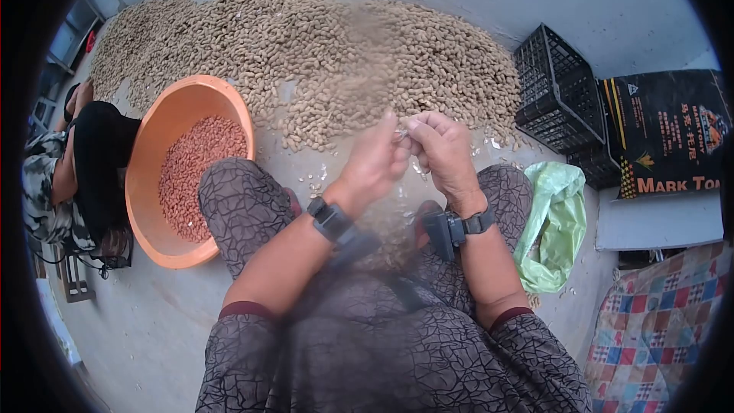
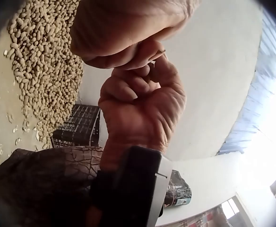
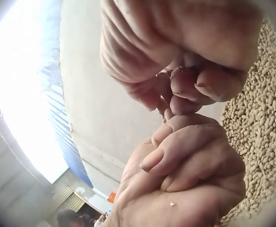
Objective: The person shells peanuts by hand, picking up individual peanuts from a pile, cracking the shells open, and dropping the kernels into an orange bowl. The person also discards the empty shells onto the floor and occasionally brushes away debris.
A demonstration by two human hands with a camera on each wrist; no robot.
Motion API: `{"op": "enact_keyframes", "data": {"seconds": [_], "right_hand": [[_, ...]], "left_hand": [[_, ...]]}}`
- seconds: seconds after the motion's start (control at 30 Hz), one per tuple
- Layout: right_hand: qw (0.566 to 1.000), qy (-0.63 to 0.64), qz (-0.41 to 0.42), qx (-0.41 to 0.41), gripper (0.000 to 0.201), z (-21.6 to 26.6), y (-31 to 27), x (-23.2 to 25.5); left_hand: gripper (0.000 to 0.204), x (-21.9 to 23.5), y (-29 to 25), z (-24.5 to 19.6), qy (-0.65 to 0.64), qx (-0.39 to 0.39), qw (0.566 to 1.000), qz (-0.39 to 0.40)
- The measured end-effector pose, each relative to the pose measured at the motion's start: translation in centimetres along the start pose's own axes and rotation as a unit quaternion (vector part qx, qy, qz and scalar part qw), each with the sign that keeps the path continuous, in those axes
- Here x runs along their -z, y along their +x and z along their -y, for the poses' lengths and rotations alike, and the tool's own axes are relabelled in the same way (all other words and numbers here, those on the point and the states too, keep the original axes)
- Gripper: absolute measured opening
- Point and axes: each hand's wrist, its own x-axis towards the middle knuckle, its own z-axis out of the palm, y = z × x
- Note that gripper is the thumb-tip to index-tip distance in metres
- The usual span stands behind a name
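We see a pale tan heap of peanuts (image 1: 306, 53) on the grey floor (image 1: 138, 321). The basin (image 1: 157, 134) is orange, its kernels (image 1: 200, 172) reddish pink. Our clothes (image 1: 397, 359) are brown with a black crackle pattern. The crate (image 1: 554, 92) is black, the bag (image 1: 552, 222) light green, the sack (image 1: 665, 130) black with yellow lettering, and the cloth (image 1: 650, 329) checked red, blue and yellow.

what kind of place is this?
Likely a farm yard or shed floor used for shelling peanuts: a big pile of unshelled peanuts on bare concrete, an orange basin of shelled kernels, stacked black crates.
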Motion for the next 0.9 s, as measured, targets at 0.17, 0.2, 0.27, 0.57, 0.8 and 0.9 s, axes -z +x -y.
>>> {"op": "enact_keyframes", "data": {"seconds": [0.17, 0.2, 0.27, 0.57, 0.8, 0.9], "right_hand": [[1.000, -0.013, -0.004, 0.020, 0.015, -0.6, 0.0, 0.5], [0.999, -0.018, -0.017, 0.032, 0.014, -0.9, 0.1, 0.6], [0.996, -0.051, -0.045, 0.063, 0.014, -1.3, 0.2, 0.8], [0.957, -0.196, -0.073, 0.203, 0.007, -1.3, 0.0, 0.6], [0.956, -0.185, 0.022, 0.228, 0.007, 0.0, -0.8, 0.0], [0.962, -0.182, -0.005, 0.206, 0.006, 0.0, -1.1, -0.2]], "left_hand": [[0.037, 0.8, 0.3, 0.5, 0.091, -0.047, 0.995, 0.006], [0.037, 0.6, 0.2, 0.4, 0.091, -0.047, 0.995, 0.007], [0.035, 0.3, 0.1, 0.4, 0.154, -0.071, 0.985, -0.021], [0.014, 1.1, -0.3, -0.3, 0.265, -0.094, 0.958, 0.060], [0.012, 1.2, -0.4, -0.7, 0.211, -0.087, 0.969, 0.092], [0.011, 0.7, -0.5, -0.7, 0.211, -0.080, 0.970, 0.090]]}}
